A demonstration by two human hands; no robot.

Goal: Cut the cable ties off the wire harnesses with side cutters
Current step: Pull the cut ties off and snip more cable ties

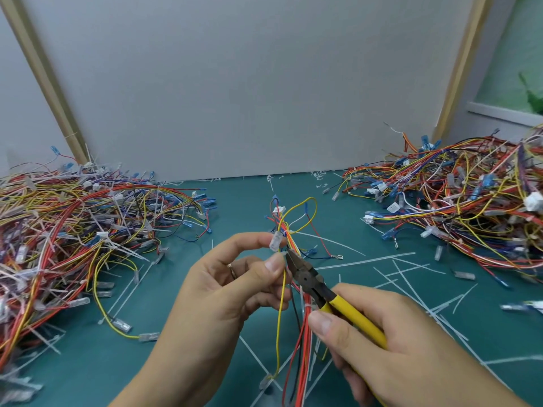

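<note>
My left hand pinches a wire harness of red, yellow, orange and black wires between thumb and fingers, near a clear terminal sleeve. My right hand grips the yellow handles of the side cutters. Their dark jaws point up and left, with the tips at the bundle just beside my left thumb. A white cable tie wraps the red wires lower down, under the cutter's head. The harness's upper ends loop above my hands; its lower wires hang toward the bottom of the view.
A large heap of harnesses lies on the left of the green mat, and another heap on the right. Cut white tie strips are scattered over the mat's middle and right. A grey panel stands behind.
</note>
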